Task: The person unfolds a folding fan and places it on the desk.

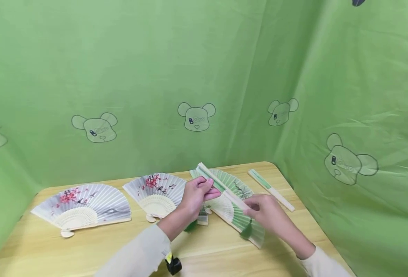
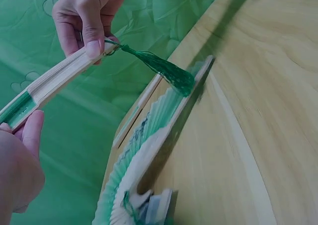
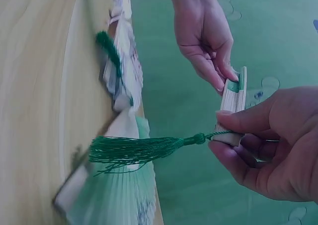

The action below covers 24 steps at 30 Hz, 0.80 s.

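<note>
Green and pale wood show on the folded fan (image 1: 221, 184) that we hold in both hands, slanting above the table (image 1: 96, 252) just right of the frame's centre. Our left hand (image 1: 197, 194) pinches it along the green cloth part, the fingers narrowed on it. Our right hand (image 1: 268, 211) grips the bare wooden end, at the lower right of the fan, between thumb and fingers. From that end hangs a green tassel (image 3: 139, 149), which the right wrist view shows stretching out to the left.

Beneath our hands lies an open green fan (image 1: 240, 188), spread on the table and partly covered by the folded one. Another folded fan (image 1: 271, 190), also green and pale, lies to its right, near the table's right edge. At the left of the frame we see a blossom fan (image 1: 82, 202) spread wide, grey-white with red flowers, and near it, left of centre, a second blossom fan (image 1: 155, 192), partly behind our left hand. A small grey piece (image 1: 203, 220) shows beside our left wrist; we cannot tell what it belongs to. Green cloth (image 1: 148, 57) printed with bear heads (image 1: 196, 119) hangs behind everything.
</note>
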### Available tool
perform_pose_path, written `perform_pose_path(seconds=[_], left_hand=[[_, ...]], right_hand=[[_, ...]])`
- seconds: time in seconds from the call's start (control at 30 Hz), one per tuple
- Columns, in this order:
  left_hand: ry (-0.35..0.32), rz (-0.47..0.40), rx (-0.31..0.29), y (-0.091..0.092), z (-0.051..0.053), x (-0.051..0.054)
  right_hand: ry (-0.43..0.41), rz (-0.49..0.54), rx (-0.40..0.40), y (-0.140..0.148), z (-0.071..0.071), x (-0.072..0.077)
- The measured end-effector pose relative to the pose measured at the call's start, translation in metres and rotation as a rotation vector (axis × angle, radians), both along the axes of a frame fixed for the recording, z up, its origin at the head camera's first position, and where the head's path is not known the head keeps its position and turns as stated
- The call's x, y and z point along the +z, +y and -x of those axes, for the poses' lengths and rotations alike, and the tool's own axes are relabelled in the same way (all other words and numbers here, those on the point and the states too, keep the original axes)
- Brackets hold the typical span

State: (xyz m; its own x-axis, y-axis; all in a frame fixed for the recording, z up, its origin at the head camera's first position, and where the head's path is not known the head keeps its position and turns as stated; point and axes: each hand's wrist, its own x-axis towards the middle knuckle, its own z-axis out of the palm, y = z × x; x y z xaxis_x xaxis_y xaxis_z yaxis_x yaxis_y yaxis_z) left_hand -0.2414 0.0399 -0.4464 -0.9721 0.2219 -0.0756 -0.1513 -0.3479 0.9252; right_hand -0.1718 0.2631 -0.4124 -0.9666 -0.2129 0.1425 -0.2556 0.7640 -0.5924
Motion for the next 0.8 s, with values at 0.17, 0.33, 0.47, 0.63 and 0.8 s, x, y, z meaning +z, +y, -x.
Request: perform_pose_path(seconds=[0.17, 0.33, 0.47, 0.63, 0.8], left_hand=[[0.003, 0.021, 0.045, -0.022, -0.007, 0.001], [0.009, 0.052, 0.091, -0.043, -0.014, 0.005], [0.033, 0.063, 0.118, -0.058, -0.020, 0.006], [0.057, 0.062, 0.152, -0.076, -0.027, 0.008], [0.047, 0.072, 0.183, -0.093, -0.035, 0.005]], right_hand=[[-0.032, 0.051, 0.055, -0.018, 0.004, 0.001], [-0.056, 0.074, 0.039, -0.036, 0.008, -0.002], [-0.077, 0.090, 0.027, -0.050, 0.010, -0.005], [-0.129, 0.151, 0.028, -0.067, 0.014, -0.007], [-0.202, 0.219, 0.042, -0.084, 0.014, -0.009]])
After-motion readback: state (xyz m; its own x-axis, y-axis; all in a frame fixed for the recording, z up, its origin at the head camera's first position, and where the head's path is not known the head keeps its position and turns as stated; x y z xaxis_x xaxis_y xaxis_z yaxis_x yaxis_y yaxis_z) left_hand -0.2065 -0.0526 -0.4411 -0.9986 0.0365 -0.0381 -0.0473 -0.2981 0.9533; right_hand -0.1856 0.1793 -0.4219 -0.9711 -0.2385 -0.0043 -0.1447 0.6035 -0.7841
